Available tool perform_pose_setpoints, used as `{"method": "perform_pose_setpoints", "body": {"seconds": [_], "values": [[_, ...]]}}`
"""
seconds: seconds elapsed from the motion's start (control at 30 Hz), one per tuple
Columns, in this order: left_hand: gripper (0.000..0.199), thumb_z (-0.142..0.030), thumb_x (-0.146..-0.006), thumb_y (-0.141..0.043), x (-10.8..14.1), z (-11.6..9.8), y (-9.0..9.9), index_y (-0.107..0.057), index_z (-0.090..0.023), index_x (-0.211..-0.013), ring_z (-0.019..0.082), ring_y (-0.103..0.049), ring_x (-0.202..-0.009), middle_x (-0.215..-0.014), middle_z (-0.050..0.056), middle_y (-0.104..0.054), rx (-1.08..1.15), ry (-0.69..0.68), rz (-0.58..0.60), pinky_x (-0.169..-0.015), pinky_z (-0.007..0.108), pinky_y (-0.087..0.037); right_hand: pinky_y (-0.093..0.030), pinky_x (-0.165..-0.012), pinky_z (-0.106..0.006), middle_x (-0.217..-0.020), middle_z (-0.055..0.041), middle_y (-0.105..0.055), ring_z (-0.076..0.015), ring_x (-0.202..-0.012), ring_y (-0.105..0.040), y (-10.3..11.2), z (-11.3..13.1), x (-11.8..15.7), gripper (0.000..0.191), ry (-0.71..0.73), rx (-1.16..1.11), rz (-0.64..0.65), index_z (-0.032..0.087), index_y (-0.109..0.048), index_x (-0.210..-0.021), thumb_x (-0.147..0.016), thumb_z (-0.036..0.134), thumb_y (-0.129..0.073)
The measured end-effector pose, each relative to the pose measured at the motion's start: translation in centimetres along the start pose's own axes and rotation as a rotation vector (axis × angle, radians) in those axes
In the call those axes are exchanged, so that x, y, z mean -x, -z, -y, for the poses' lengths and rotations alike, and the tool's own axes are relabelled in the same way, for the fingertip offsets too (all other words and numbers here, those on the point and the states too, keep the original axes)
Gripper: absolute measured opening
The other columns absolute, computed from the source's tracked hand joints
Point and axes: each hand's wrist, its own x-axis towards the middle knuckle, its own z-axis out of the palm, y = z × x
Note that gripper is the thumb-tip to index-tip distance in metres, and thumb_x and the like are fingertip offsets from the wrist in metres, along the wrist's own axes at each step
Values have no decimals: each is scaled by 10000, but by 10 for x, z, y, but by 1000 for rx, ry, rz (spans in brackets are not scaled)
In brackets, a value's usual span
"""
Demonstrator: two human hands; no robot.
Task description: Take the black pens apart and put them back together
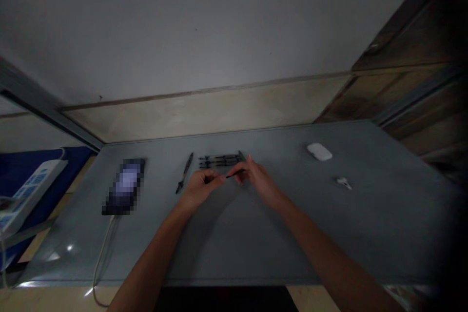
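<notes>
- Just above the middle of the grey table (365, 239), a slim black pen (234, 174) spans the gap between the two hands, clear of the tabletop as far as the view shows.
- Its long axis runs almost parallel to the table's far edge, rising slightly toward the right, with its visible end pointing into the right hand.
- The left hand (201, 188) is curled nearly closed around the pen's left end, which its fingers hide.
- The right hand (256, 176) is partly open, its fingers (241, 171) pinching the pen's right end, with the thumb side turned toward the left hand.
- Both forearms reach in from the near edge and angle inward, the left forearm (153, 248) and right forearm (314, 239) meeting the pen from either side.
- Just behind the hands, a row of black pens (219, 160) lies side by side, parallel to the far edge.
- Left of that row, a single dark pen (185, 173) lies tilted.
- Further left sits a phone (126, 186), blurred out, with a pale cable (104, 263) running over the near edge.
- Toward the right are a white computer mouse (319, 151) and a small white object (343, 183).
</notes>
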Motion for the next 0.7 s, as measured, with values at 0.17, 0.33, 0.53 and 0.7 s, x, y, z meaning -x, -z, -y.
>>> {"method": "perform_pose_setpoints", "body": {"seconds": [0.17,0.33,0.53,0.7], "values": [[449,-599,-765,-677,0,1,-2,-694,-152,-792,89,-331,-503,-550,-56,-428,-17,-9,-1,-509,240,-226,-417,-626,-310,-646,-62,-624,-165,-622,-544,3,-3,-2,763,18,-23,7,183,-782,-779,-954,726,-274],[528,-660,-834,-561,3,0,0,-679,-159,-714,84,-259,-450,-482,-70,-320,-59,-6,-4,-485,249,-166,-426,-654,-319,-665,-69,-632,-169,-652,-550,1,0,-2,789,47,-28,12,187,-775,-718,-935,756,-273],[411,-569,-762,-702,2,0,0,-639,-165,-725,67,-283,-454,-520,-79,-383,22,19,-7,-479,229,-206,-376,-593,-301,-547,-31,-555,-155,-559,-505,-1,0,0,779,1,-22,16,180,-803,-863,-939,750,-277],[424,-567,-703,-762,1,0,-1,-630,-169,-768,69,-319,-468,-541,-77,-410,51,1,-31,-473,220,-208,-324,-565,-305,-473,-5,-468,-144,-492,-430,-1,2,0,802,-55,-40,-2,165,-810,-888,-925,762,-276]]}}
